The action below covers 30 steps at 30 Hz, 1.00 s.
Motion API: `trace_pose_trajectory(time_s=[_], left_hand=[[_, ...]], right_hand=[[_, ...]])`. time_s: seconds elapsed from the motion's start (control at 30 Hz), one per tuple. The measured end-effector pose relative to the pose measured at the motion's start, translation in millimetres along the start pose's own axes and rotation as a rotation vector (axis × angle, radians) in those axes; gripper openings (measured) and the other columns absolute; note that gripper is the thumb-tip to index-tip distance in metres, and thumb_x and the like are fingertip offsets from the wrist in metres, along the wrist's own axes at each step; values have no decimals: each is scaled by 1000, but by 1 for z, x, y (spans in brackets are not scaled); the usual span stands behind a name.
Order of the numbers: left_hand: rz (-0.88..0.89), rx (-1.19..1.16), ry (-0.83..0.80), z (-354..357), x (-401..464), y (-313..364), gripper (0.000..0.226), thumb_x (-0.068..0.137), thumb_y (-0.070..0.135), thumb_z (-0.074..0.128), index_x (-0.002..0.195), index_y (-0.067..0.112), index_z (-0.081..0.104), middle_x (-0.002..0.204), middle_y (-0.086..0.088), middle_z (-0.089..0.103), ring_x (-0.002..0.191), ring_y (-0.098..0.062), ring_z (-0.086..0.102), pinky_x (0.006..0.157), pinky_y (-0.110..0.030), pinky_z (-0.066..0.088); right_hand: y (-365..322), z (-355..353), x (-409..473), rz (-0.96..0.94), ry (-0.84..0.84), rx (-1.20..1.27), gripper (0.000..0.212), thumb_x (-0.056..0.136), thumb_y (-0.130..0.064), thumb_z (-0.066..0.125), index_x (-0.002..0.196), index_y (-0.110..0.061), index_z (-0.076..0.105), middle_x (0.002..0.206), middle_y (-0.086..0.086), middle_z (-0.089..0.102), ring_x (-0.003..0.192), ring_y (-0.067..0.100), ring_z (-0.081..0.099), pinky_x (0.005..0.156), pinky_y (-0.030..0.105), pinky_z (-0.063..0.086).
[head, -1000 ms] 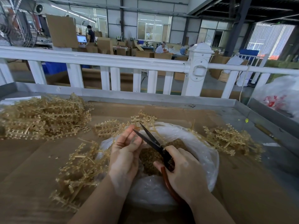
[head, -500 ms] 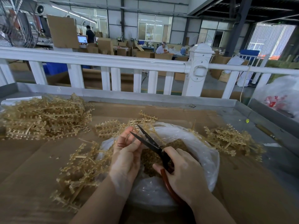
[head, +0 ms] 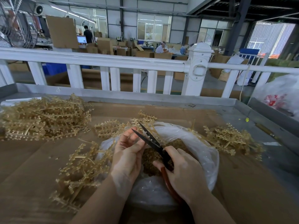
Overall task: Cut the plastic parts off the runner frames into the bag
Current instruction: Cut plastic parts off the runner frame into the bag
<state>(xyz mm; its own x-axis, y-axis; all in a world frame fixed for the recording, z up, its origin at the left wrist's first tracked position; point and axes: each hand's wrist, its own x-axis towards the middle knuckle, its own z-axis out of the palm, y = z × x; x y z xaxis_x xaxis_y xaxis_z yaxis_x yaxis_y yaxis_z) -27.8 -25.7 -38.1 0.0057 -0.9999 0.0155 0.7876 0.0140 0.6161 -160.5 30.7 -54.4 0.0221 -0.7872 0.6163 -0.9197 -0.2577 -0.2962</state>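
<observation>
My left hand (head: 129, 152) pinches a pale yellow runner frame (head: 145, 122) over the open clear plastic bag (head: 200, 152). The frame reaches away from my fingers toward the far side. My right hand (head: 182, 173) grips black scissors (head: 152, 141) with red-brown handles. Their blades are parted and point up-left, right beside my left fingertips. Small brownish cut parts (head: 150, 160) fill the bottom of the bag between my hands.
A big heap of runner frames (head: 43, 117) lies at the far left on the cardboard-covered table (head: 29, 159). More frames (head: 80, 168) lie left of the bag, others (head: 231, 138) to its right. A white railing (head: 113, 62) runs behind the table.
The scissor blades have stayed parted while both hands shifted very slightly. My left fingers have curled a little closer round the frame near the blades.
</observation>
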Motion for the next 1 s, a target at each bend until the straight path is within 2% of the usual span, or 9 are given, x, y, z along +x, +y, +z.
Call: trace_pose_trajectory(time_s=[0.13, 0.27, 0.43, 0.6, 0.77, 0.9, 1.0], left_hand=[[23, -2, -23, -2, 1, -2, 39, 80, -24, 43, 93, 9, 60, 64, 1, 52, 62, -9, 61, 64, -24, 58], [28, -13, -55, -3, 0, -2, 36, 68, -16, 52, 94, 9, 60, 64, 1, 56, 65, -9, 63, 67, -24, 58], [30, 7, -18, -3, -1, -2, 38, 80, -23, 44, 93, 10, 59, 68, 0, 57, 65, -7, 64, 68, -22, 58], [33, 3, -29, 0, -4, 0, 38, 72, -21, 50, 94, 9, 60, 68, 1, 57, 66, -7, 63, 68, -21, 57], [-31, 16, 4, -1, -5, 1, 43, 81, -23, 45, 96, 11, 65, 69, -2, 61, 66, -8, 67, 61, -18, 55], [-94, 21, 0, -3, -3, 2, 42, 80, -21, 47, 97, 10, 69, 70, -2, 67, 67, -8, 69, 61, -17, 55], [-128, 26, 1, -2, -2, 3, 30, 71, -7, 57, 95, 6, 69, 73, -4, 69, 63, -10, 67, 58, -18, 55]], right_hand=[[-1, -1, 0, -22, 22, 18, 35, 83, -55, 54, 92, -22, 62, 68, -8, 57, 60, 10, 55, 54, 21, 45], [-1, -3, 0, -27, 4, 12, 35, 83, -53, 56, 93, -20, 63, 67, -6, 59, 58, 11, 56, 52, 24, 48], [-2, -4, 1, -30, -7, -8, 38, 83, -55, 56, 93, -19, 65, 65, -5, 61, 56, 13, 58, 50, 27, 48], [-2, -5, 1, -30, 13, -9, 43, 83, -58, 52, 92, -19, 67, 64, -5, 63, 56, 12, 59, 50, 26, 48], [-1, -3, 0, 49, 34, 54, 52, 81, -69, 37, 91, -25, 62, 67, -10, 59, 62, 8, 56, 55, 27, 49], [1, -3, 1, 91, 53, 32, 39, 81, -63, 49, 93, -28, 61, 68, -10, 57, 62, 8, 55, 55, 24, 47], [0, -2, 1, 84, 51, -3, 32, 80, -57, 59, 92, -27, 62, 67, -11, 57, 61, 8, 54, 53, 20, 43]])
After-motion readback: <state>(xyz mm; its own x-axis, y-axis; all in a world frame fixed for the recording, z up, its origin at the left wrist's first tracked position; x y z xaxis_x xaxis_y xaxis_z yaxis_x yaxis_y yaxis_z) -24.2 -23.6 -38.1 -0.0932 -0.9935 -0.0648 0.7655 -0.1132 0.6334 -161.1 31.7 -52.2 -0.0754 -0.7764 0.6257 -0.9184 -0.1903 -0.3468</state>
